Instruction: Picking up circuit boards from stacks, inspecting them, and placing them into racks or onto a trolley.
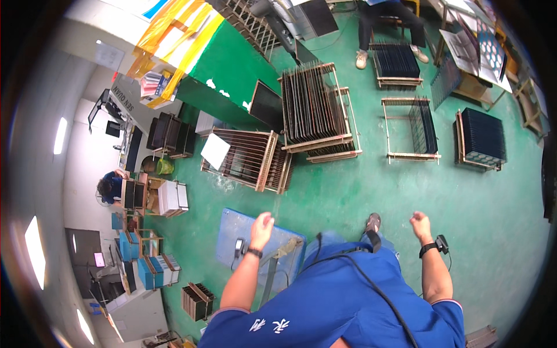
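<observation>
My left hand (261,231), fingers curled in and no object showing in it, is held above a blue flat-topped platform (232,223). My right hand (422,225) hangs over the green floor to the right of my shoe (373,223), also loosely closed with nothing visible in it. Each wrist wears a black strap with a small camera, one on the left (239,248) and one on the right (443,243). In front of me stands a wooden-framed rack (313,104) filled with dark upright panels. Beside it, a slatted rack (246,156) carries a white sheet (215,151).
A partly filled rack (412,155) and a full rack of dark panels (483,138) stand on the floor at right. Beyond them a seated person's legs (391,20) flank another rack (397,64). A green block (232,64) rises at far left; another person (110,187) works further left.
</observation>
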`<state>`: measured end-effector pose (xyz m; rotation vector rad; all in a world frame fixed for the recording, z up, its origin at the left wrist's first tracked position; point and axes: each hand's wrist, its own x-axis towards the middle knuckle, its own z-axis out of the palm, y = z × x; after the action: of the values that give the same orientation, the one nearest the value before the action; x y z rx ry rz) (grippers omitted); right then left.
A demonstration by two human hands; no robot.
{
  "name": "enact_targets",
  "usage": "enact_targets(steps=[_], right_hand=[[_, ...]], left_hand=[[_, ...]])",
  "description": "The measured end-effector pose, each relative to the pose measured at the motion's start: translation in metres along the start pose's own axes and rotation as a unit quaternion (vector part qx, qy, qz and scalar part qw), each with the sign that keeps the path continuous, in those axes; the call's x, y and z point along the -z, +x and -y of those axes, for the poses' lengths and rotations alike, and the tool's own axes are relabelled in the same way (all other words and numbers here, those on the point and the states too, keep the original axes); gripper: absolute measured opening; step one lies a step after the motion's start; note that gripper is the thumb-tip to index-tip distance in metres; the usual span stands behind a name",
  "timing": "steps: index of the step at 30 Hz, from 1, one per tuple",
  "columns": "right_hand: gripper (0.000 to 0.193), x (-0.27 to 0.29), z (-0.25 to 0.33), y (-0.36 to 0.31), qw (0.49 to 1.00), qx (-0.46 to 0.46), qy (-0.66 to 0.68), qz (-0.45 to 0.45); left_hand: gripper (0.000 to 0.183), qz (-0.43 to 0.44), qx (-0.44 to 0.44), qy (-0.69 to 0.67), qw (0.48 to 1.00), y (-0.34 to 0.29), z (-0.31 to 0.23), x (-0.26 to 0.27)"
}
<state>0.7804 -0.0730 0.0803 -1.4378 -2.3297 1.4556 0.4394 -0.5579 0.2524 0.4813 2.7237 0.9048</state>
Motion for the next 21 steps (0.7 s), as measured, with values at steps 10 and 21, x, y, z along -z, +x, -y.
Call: enact_targets(steps=[10, 21], right_hand=[[0.019, 0.04, -0.074, -0.043, 0.933, -0.26, 0.228, -0.101], [0.039, -0.005, 0.035, -0.07, 0.852, -0.443, 0.227, -0.159]], left_hand=[[0.028, 0.135, -0.047, 0.095, 0.985, 0.256, -0.077, -0.095], [0.038, 0.19, -0.098, 0.139, 0.967, 0.496, -0.14, -0.244]])
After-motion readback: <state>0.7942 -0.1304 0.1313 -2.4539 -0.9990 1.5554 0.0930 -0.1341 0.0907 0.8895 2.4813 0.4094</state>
